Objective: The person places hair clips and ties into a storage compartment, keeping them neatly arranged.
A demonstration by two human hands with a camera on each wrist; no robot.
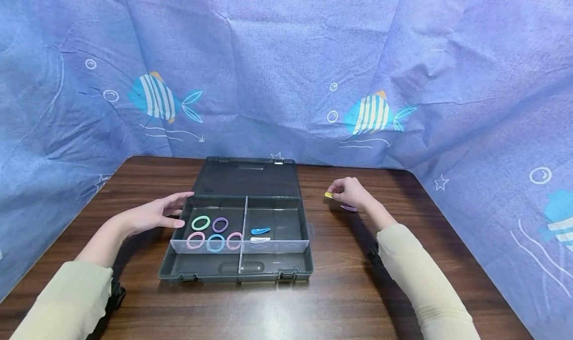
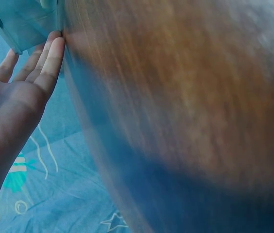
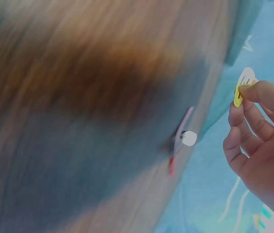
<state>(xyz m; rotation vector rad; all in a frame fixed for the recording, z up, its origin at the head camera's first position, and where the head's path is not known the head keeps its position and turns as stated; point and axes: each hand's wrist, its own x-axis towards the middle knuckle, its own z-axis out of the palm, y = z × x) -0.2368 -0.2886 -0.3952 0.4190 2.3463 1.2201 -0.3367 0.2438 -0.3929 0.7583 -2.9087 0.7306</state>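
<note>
A dark wooden table (image 1: pixel 340 300) carries an open grey organiser box (image 1: pixel 250 181) and a purple hair clip (image 1: pixel 348 208).

Makeshift recording booth: wooden table (image 1: pixel 340 300) walled by fish-print blue cloth (image 1: pixel 286 66)

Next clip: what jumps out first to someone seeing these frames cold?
The open grey organiser box in the middle of the wooden table, with five pastel hair rings in its left compartment and a blue clip and a white clip in its right. The left hand rests open-fingered against the box's left wall, while the right hand pinches a yellow clip above a purple clip lying on the table.
</note>
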